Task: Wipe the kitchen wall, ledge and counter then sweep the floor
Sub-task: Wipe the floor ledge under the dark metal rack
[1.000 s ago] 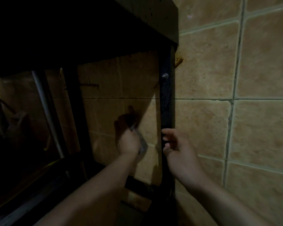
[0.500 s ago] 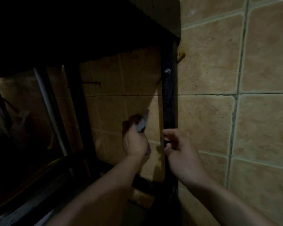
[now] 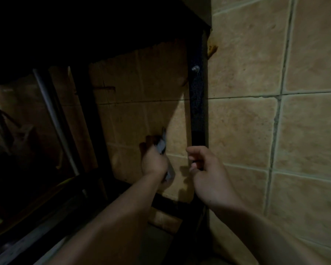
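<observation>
Down under the dark bench (image 3: 103, 25), the left hand (image 3: 154, 161) grips a grey cloth (image 3: 161, 145) against the tan tiled wall (image 3: 246, 121). Just beside it, the right hand (image 3: 208, 169) curls its fingers (image 3: 194, 150) round the black metal leg (image 3: 197, 104).

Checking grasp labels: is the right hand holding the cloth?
No: the left hand grips the cloth against the tiled wall, while the right hand holds the black post.
</observation>
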A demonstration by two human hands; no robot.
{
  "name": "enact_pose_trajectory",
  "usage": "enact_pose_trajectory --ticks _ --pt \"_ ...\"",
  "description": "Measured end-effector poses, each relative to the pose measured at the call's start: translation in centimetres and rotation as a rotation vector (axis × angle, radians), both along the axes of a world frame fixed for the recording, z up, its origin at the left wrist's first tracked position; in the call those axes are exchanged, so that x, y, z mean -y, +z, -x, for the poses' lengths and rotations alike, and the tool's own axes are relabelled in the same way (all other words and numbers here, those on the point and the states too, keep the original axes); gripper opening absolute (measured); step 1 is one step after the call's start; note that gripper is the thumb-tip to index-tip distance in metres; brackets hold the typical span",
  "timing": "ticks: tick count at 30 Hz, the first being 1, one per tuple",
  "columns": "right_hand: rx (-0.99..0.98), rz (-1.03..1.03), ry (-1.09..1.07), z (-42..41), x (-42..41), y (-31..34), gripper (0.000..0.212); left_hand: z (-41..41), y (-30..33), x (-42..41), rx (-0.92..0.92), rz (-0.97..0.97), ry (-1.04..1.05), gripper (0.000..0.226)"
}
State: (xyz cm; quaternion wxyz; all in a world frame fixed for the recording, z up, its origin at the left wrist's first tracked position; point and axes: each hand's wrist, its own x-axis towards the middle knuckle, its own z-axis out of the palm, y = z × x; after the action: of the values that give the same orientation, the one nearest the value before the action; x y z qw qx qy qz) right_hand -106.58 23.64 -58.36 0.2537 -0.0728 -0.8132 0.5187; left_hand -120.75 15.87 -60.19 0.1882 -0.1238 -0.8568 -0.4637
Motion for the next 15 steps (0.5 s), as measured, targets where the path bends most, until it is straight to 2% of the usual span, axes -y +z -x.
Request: enact_pose_trajectory --ticks 2,6,8,12,15 --pt "0.011 0.001 0.003 -0.1 0.3 -0.2 0.043 0.0 -0.7 0.6 0.039 0.044 -0.021 0.030" --pt "0.014 0.023 0.017 -0.1 0.3 -0.1 0.043 1.1 0.0 2.4 0.159 0.035 0.153 0.061" --pt "0.015 0.030 0.017 0.0 0.0 -0.2 0.043 1.7 -0.2 2.6 0.196 0.020 0.150 0.060" --pt "0.017 0.021 -0.042 0.3 -0.4 -1.4 0.042 0.6 -2.3 0.8 0.026 0.029 0.020 0.030" --pt "0.005 0.027 -0.050 0.5 -0.5 -2.6 0.042 -0.4 -3.1 0.2 -0.140 0.035 -0.041 0.036"
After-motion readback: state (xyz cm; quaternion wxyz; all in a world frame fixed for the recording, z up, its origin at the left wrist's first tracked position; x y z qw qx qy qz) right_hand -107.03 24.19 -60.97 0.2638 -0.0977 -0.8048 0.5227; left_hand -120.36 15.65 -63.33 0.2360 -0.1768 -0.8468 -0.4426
